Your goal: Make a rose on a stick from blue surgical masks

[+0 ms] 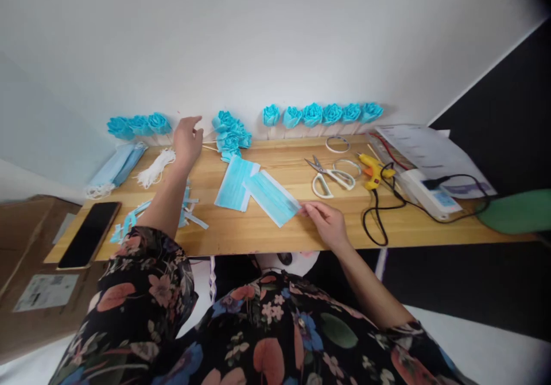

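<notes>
My left hand [187, 138] reaches to the back of the wooden table [267, 230], fingers curled in a pinch near thin sticks beside a heap of blue paper roses [230, 132]. What it pinches is too small to make out. My right hand [326, 220] rests near the front edge and pinches the corner of a blue face mask [272, 197] that lies flat. A second blue mask [233, 182] lies partly under it.
Rows of blue roses [321, 113] and more blue roses [138, 124] line the wall. Scissors [331, 175], a yellow glue gun [373, 170] with black cable, tape rings, a stack of masks [117, 166], white ear loops [155, 167], blue scraps and a phone [89, 234] lie about.
</notes>
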A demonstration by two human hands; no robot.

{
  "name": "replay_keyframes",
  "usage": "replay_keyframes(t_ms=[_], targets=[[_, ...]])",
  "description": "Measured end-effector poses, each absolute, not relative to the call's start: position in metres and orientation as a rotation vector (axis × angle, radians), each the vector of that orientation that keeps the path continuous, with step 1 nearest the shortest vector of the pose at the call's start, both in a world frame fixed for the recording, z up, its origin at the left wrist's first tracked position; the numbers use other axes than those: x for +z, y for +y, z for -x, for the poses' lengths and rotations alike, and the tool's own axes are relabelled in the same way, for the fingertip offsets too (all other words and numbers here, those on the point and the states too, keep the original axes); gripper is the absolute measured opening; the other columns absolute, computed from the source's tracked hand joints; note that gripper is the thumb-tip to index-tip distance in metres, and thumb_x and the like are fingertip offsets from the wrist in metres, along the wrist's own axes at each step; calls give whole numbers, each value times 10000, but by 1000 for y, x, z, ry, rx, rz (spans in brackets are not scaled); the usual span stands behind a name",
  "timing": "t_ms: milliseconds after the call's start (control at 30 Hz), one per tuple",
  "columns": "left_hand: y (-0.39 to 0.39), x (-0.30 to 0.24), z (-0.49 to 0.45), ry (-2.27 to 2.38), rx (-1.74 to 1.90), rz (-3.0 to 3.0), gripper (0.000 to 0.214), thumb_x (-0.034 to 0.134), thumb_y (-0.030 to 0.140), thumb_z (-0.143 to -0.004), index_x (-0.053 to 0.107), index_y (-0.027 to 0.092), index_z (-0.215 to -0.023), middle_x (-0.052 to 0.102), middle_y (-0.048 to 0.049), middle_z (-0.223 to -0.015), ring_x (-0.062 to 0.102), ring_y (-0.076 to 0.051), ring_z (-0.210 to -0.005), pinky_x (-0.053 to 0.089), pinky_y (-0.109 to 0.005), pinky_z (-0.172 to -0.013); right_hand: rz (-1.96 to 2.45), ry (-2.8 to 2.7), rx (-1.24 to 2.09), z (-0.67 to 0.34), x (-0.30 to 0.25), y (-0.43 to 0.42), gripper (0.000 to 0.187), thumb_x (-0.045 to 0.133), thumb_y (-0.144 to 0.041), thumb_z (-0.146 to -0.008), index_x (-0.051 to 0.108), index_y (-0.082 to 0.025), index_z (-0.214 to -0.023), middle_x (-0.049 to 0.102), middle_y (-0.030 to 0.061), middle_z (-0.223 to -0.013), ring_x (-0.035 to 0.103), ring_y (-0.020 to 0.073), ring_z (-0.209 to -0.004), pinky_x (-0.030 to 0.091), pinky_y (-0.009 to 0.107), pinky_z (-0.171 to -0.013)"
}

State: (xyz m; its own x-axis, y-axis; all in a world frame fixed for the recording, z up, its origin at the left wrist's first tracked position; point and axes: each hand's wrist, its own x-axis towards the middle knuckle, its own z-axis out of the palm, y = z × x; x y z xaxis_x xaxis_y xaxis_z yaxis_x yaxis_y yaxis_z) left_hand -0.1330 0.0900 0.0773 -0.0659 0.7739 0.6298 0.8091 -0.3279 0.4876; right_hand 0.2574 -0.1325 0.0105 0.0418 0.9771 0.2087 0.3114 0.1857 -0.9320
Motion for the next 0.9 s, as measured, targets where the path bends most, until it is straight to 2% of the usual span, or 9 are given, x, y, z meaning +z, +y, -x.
replay_keyframes(t_ms=[133, 233, 333, 400, 500, 600, 700, 800, 900], targets=[[36, 97, 99, -1805, -1490, 2187, 310, 553, 231, -932, 728, 195, -1186, 738, -96, -1191, 691, -202, -1003, 520, -338, -970, 1307, -1387, 747, -256, 12, -136, 393, 584, -519, -957, 741, -215, -764, 768, 41, -745, 714, 195, -701, 562, 319, -700], [-11, 96, 63, -1827, -1447, 2428, 315, 518, 275, -959, 756, 181, -1142, 787, -75, -1077, 716, -201, -975, 548, -335, -929, 1292, -1387, 728, -255, 9, -135, 407, 561, -525, -975, 731, -215, -774, 758, 40, -742, 704, 193, -706, 551, 322, -713], [-53, 78, 30, -1716, -1257, 2761, 290, 543, 290, -958, 791, 191, -1071, 808, -78, -1059, 733, -212, -944, 572, -346, -899, 1291, -1384, 707, -254, 6, -133, 401, 555, -528, -978, 726, -213, -798, 758, 42, -758, 697, 194, -708, 542, 323, -716], [-76, 60, 13, -1523, -1059, 3003, 278, 558, 287, -965, 798, 203, -1078, 809, -86, -1088, 745, -225, -958, 586, -379, -913, 1321, -1397, 680, -254, 7, -132, 393, 554, -522, -974, 722, -213, -799, 761, 40, -766, 697, 195, -715, 530, 319, -717], [-101, 33, -6, -1280, -856, 3106, 264, 595, 287, -969, 786, 190, -1123, 755, -125, -1271, 698, -282, -1201, 549, -466, -1049, 1395, -1440, 613, -253, 9, -131, 363, 570, -498, -948, 714, -215, -772, 759, 33, -760, 691, 197, -716, 506, 311, -709], [-115, 12, -14, -1167, -762, 3097, 263, 621, 282, -965, 774, 176, -1151, 708, -152, -1356, 653, -307, -1288, 515, -506, -1104, 1460, -1476, 552, -252, 10, -129, 284, 596, -447, -913, 728, -218, -811, 766, 32, -785, 686, 204, -724, 503, 313, -723], [-120, 0, -14, -1096, -873, 3087, 246, 624, 267, -964, 775, 175, -1134, 726, -146, -1324, 643, -309, -1302, 506, -516, -1119, 1509, -1544, 503, -252, 7, -124, 233, 584, -372, -910, 755, -215, -933, 797, 56, -928, 711, 220, -805, 524, 333, -795], [-118, -5, -12, -982, -1000, 3142, 215, 616, 275, -972, 792, 177, -1047, 769, -136, -1226, 685, -285, -1232, 532, -494, -1091, 1605, -1687, 399, -249, 10, -114, 259, 552, -309, -948, 751, -205, -1079, 785, 91, -1128, 720, 237, -959, 524, 352, -889], [-117, -5, -12, -900, -1056, 3171, 229, 599, 295, -984, 797, 181, -997, 779, -132, -1197, 704, -271, -1193, 546, -476, -1073, 1835, -1887, 230, -239, 24, -101, 242, 578, -334, -971, 747, -200, -1081, 770, 118, -1133, 692, 279, -1085, 506, 364, -894]])
